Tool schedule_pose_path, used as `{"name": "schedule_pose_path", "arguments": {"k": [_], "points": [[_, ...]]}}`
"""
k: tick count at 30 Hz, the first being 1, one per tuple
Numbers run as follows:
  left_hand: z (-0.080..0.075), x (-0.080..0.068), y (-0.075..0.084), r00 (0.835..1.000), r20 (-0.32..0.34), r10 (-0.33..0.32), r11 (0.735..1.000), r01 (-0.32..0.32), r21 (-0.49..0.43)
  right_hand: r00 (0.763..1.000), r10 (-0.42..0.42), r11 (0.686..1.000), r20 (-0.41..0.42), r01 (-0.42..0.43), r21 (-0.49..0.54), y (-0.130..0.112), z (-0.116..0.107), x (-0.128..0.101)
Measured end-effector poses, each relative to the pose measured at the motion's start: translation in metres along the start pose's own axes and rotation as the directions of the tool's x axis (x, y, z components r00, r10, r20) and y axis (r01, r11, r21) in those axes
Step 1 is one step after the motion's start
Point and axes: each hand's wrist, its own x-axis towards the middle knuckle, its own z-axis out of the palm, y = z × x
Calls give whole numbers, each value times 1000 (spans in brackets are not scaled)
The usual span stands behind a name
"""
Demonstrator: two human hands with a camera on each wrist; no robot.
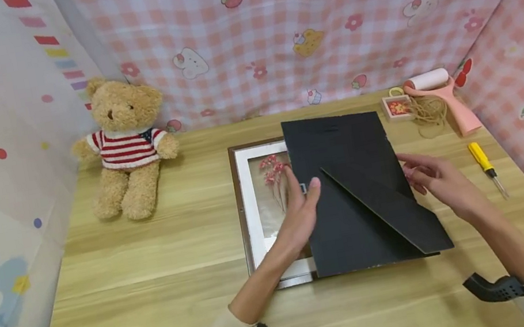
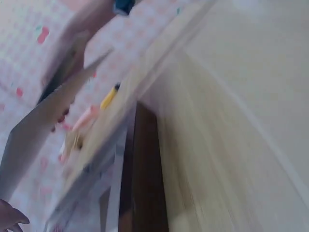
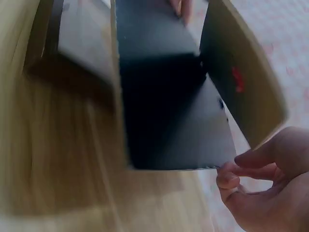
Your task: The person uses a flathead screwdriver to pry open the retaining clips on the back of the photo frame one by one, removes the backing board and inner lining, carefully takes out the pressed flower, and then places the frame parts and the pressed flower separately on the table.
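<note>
Left hand (image 1: 297,215) and right hand (image 1: 441,181) pinch opposite edges of the black backing board (image 1: 343,149), partly over the picture frame (image 1: 251,212), and it's probably light, stiffish card, so grab edges, not the stand leg (image 1: 397,213).

The black board (image 1: 356,161) hides much of the picture frame (image 1: 252,212).

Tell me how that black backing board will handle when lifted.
The black backing board is probably stiff, as its face looks unbent, and likely light, given its thin edges. Its easel leg may swing, since it juts outward.
</note>
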Motion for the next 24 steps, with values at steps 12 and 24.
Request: {"name": "schedule_pose_path", "arguments": {"k": [12,24], "points": [[116,15,-2,985,7,-170,984,170,-45,984,179,962,-2,-176,-210,54,-72,-20],[172,18,-24,991,-1,-132,991,132,-30,954,296,885,-48,-293,-361,87,-86,-32]]}}
